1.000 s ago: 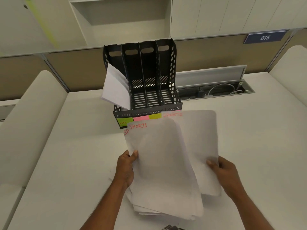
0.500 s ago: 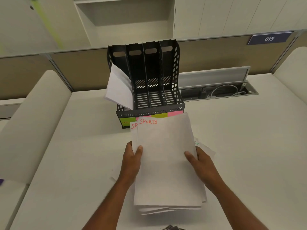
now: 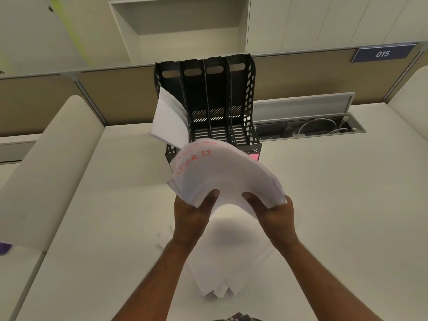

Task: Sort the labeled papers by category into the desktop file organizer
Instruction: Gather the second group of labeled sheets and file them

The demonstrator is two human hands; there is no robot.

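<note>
Black plastic file organizer holds white sheets in its leftmost slot only. Left hand and right hand each pinch the bowed "SPORTS" paper stack, thumbs on top.

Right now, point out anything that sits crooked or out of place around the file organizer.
The paper in the leftmost slot of the file organizer bows out over the left side wall rather than standing straight. The stack of papers held in the left hand and right hand is bent and fanned, its edges uneven.
</note>
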